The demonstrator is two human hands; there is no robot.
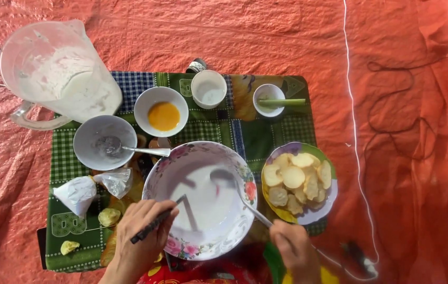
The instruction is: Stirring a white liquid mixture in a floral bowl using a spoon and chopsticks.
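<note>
A large floral-rimmed bowl of thin white batter sits in front of me on a green checked cloth. My left hand grips a dark thin utensil that reaches over the bowl's left rim into the batter. My right hand holds the handle of a metal spoon, whose bowl dips in the batter at the middle. To the right stands a plate of pale round slices.
A clear jug with white liquid stands at the back left. Behind the big bowl are a grey bowl with a spoon, a bowl of yellow yolk, a white cup and a small bowl with a green stalk. White packets lie left; a white cable runs right.
</note>
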